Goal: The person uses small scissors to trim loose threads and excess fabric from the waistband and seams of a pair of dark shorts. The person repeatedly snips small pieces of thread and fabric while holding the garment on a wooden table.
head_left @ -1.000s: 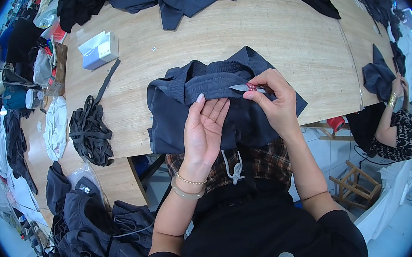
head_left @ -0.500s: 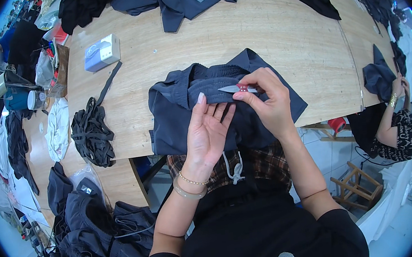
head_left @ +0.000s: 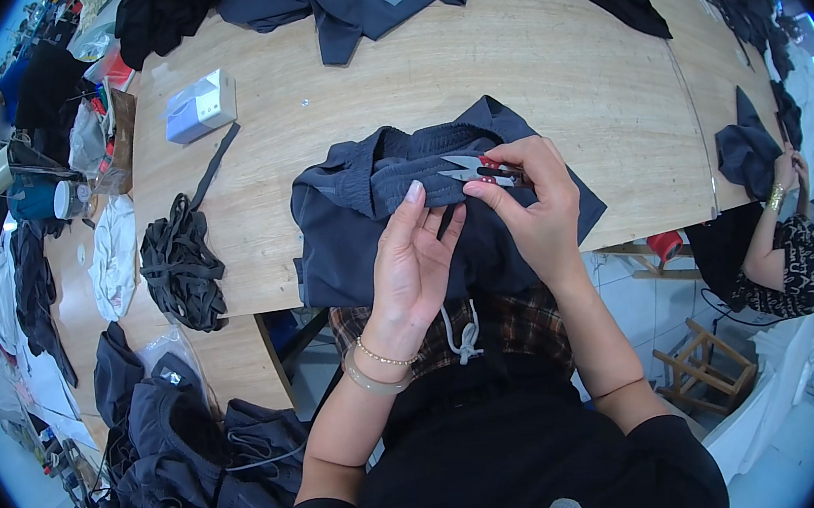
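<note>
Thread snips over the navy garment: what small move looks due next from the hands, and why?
Probably a short nudge of the thread snips leftward onto the gathered waistband, then a snip. The right hand pinches them by the red handle with the open blades pointing at that band of the dark navy garment, while the left hand lies flat on the cloth just below, pinning it on the wooden table.

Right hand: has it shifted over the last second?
Barely: right hand with thread snips stays over the dark garment's waistband, same spot against the table.

garment [head_left: 365,229]: dark navy | snips [head_left: 479,169]: silver blades, red handle | counter [head_left: 545,61]: pale wood grain | cord bundle [head_left: 180,263]: black | small box [head_left: 200,105]: pale lilac-white
</note>
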